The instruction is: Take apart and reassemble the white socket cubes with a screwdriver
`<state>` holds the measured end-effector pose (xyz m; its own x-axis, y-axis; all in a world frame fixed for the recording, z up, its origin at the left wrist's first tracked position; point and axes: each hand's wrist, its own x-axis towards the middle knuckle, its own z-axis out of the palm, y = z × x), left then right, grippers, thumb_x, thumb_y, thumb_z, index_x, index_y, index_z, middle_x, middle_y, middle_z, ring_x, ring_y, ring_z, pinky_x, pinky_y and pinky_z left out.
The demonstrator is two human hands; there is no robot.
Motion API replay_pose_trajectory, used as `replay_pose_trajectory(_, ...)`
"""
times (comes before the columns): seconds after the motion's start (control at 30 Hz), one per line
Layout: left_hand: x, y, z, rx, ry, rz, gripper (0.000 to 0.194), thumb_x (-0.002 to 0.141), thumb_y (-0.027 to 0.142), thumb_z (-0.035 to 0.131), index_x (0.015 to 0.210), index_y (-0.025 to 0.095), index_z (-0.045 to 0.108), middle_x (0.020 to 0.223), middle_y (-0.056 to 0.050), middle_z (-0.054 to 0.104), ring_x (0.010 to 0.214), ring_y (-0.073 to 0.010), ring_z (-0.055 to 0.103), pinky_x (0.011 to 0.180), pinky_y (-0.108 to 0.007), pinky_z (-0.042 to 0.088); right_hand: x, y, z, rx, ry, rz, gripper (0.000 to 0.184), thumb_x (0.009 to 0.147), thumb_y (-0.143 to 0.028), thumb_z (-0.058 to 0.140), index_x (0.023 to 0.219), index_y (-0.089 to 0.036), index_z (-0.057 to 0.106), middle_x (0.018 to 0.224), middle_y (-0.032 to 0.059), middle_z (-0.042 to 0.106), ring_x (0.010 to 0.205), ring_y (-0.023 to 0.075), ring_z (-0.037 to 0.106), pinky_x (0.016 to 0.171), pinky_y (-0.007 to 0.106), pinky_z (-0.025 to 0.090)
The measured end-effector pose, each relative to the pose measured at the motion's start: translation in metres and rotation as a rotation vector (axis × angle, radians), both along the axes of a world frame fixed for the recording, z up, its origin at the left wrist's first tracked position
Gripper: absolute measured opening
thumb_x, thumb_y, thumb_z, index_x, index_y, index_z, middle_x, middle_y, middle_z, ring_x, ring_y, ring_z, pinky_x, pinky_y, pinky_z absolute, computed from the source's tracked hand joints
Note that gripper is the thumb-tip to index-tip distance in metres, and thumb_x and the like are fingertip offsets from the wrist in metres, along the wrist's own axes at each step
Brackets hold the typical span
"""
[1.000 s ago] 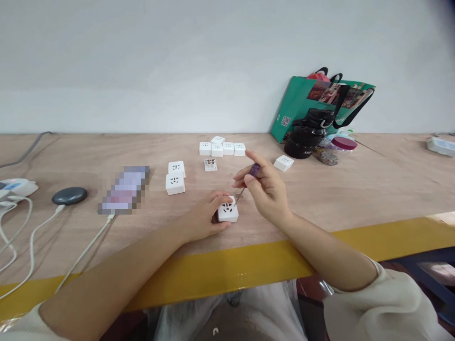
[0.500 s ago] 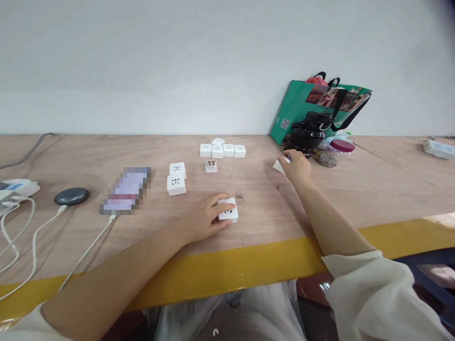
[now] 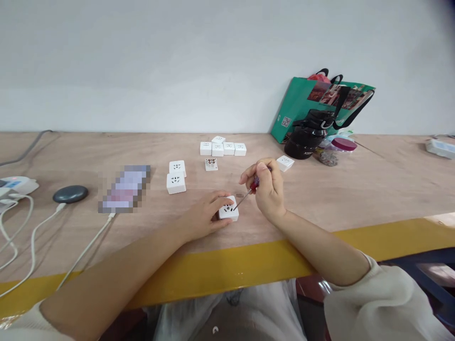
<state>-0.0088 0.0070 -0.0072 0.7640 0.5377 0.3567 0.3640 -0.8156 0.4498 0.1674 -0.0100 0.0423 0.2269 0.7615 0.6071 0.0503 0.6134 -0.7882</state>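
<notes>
My left hand (image 3: 206, 215) grips a white square power socket (image 3: 229, 213) on the table, thumb and fingers around its sides, slotted face up. In my right hand (image 3: 269, 192) is a screwdriver (image 3: 253, 185) with a reddish, see-through handle, held at a slant. Its thin metal shaft runs down to the left, and the tip is at the socket's face. Beyond my right hand sits another white socket (image 3: 285, 163). An open socket part with copper-coloured contacts (image 3: 211, 164) lies further back, near the middle.
Several white sockets (image 3: 222, 148) stand grouped at the back; two more (image 3: 177, 183) are left of centre. A phone (image 3: 126, 189) with a cable and a dark oval device (image 3: 70, 193) lie on the left. A black bottle (image 3: 302, 142) and green bag (image 3: 295, 102) stand back right.
My right hand has come from beside the bottle towards the middle, bringing the screwdriver to the socket. The socket it was over is now uncovered. My left hand stays on its socket.
</notes>
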Motion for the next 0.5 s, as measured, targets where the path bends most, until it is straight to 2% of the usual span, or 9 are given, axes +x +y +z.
replay_pose_trajectory(0.13,0.001,0.000,0.001,-0.027,-0.009,-0.004,0.038,0.085,0.030,0.060,0.119,0.024,0.045,0.131,-0.009,0.047,0.122,-0.0238,0.046,0.102,-0.044,0.041,0.001,0.004,-0.006,0.030,-0.011,-0.038,0.021,0.093,-0.038,0.039,0.078,-0.023,0.037,0.058,-0.0064,0.059,0.041,0.0064,0.044,0.037,0.019,0.033)
replay_pose_trajectory(0.33,0.002,0.000,0.002,-0.039,0.011,0.019,0.041,0.084,0.031,0.061,0.121,0.024,0.044,0.131,-0.010,0.047,0.120,-0.0238,0.048,0.100,-0.044,0.042,-0.001,0.004,-0.012,0.018,-0.087,-0.018,0.020,0.094,-0.037,0.038,0.080,-0.023,0.038,0.062,-0.0055,0.059,0.045,0.0066,0.045,0.040,0.018,0.037)
replay_pose_trajectory(0.5,0.001,0.000,0.001,-0.025,0.002,0.020,0.041,0.084,0.030,0.061,0.120,0.023,0.044,0.132,-0.009,0.047,0.123,-0.0234,0.046,0.103,-0.043,0.040,0.002,0.004,-0.011,0.078,-0.181,-0.005,0.020,0.094,-0.036,0.038,0.079,-0.023,0.039,0.057,-0.0071,0.051,0.045,0.0066,0.042,0.042,0.020,0.037)
